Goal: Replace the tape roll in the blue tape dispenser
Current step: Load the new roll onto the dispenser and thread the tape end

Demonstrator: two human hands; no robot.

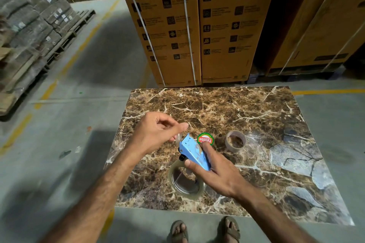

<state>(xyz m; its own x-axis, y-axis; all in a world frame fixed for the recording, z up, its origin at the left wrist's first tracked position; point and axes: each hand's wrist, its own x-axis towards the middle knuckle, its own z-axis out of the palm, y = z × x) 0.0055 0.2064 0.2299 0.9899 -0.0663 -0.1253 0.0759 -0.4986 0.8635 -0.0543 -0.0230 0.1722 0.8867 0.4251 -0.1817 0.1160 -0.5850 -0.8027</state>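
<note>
My right hand grips the blue tape dispenser above the marble-patterned table, thumb on its left face, fingers behind. A clear tape roll hangs at the dispenser's lower end, just over the table. My left hand pinches the thin clear tape end beside the dispenser's upper tip. A round red and green label shows behind the dispenser. An empty brown cardboard core stands on the table to the right.
Tall strapped cardboard boxes stand just beyond the table's far edge. Pallets stacked with wrapped bundles line the left. Grey concrete floor with yellow lines surrounds the table. My sandalled feet are at its near edge.
</note>
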